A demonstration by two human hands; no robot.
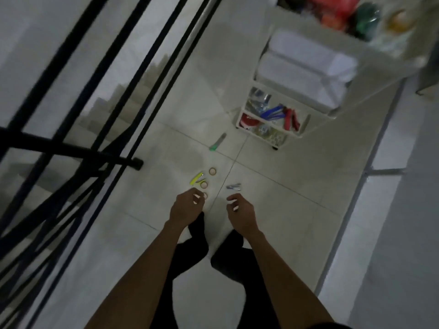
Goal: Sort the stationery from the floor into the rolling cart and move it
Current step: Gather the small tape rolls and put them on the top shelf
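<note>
Stationery lies on the white tiled floor ahead of me: a green cutter point(217, 142), a yellow highlighter point(197, 178), tape rolls point(212, 171) point(204, 184) and a small bluish clip point(234, 186). My left hand point(186, 206) hangs above the floor with loosely curled fingers, just over a third tape roll point(205, 195), and holds nothing I can see. My right hand point(240, 211) hangs the same way, below the clip. The white rolling cart point(297, 136) stands farther ahead to the right, with pens and a red stapler in its lower tray.
Black metal railings point(133, 74) and a bar end point(136, 163) run along the left, with stairs beyond. White paper stacks point(308, 58) fill the cart's middle tier and colourful items its top. A grey wall base point(370, 162) borders the right. My black-socked feet stand below my hands.
</note>
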